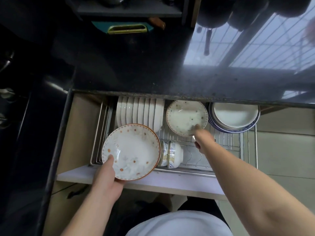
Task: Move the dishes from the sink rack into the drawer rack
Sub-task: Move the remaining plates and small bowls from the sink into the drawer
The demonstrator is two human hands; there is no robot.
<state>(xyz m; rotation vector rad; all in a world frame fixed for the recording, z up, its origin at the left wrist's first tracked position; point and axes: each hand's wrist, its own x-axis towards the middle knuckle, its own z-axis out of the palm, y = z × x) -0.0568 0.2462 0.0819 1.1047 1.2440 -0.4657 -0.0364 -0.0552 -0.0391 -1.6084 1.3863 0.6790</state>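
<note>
While left fingers clamp an orange-dotted plate, right fingers pinch a speckled plate beside upright white plates.

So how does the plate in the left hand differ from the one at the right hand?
The left hand grips the orange-dotted plate above the drawer's front; the grey-dotted plate is further back over the drawer rack, at the blurred right hand. Both are white, rimmed and shallow.

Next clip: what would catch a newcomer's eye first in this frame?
Two white patterned plates over the open wire drawer rack stand out. The left hand grips the orange-dotted plate at the rack's front left; the blurred right hand holds the brown-rimmed speckled plate further back, between a row of upright white plates and a blue-rimmed plate stack.
</note>
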